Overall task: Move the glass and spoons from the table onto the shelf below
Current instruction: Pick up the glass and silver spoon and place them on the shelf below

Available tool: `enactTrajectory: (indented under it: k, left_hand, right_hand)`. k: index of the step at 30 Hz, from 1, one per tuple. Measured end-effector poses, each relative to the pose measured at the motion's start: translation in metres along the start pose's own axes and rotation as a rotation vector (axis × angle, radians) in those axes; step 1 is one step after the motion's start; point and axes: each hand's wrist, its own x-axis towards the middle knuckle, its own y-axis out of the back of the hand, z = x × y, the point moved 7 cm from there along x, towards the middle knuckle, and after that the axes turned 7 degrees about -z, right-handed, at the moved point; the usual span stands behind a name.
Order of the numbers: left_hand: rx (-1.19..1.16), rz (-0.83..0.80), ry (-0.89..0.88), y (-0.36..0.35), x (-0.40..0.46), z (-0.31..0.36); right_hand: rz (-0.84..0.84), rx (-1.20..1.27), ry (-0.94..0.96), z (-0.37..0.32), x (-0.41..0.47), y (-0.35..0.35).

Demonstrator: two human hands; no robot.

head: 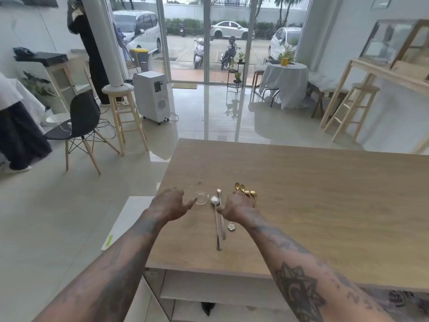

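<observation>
Where wood-grain table lies, clear round glass, slender gold spoons

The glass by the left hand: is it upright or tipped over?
Upright. The glass stands on the table, its round rim facing up toward the camera. The left hand is open beside it, not gripping.
</observation>
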Motion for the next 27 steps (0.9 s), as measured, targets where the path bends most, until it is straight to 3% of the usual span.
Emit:
enactTrajectory:
  k: [5, 11, 16, 21, 27]
  left_hand:
    - [-0.114, -0.054, 0.056, -0.03, 0.017, -0.002]
    - [-0.176, -0.052, 0.103, -0.038, 0.031, -0.004]
    - [-0.263, -0.02, 0.142, -0.039, 0.041, -0.005]
    - [-0.45, -0.002, 0.165, -0.047, 0.044, -0.01]
    - [-0.75, -0.116, 0.225, -0.061, 0.039, -0.01]
  right_hand:
    - [-0.136, 0.043, -0.11, 0.002, 0.022, -0.049]
    - [0.022, -0.001, -0.102, -0.011, 0.012, -0.063]
    - [0.029, 0.181, -0.156, -0.011, 0.018, -0.064]
    - [-0.034, 0.279, -0.263, 0.0, 0.029, -0.068]
    - [-0.107, 0.278, -0.275, 0.003, 0.031, -0.072]
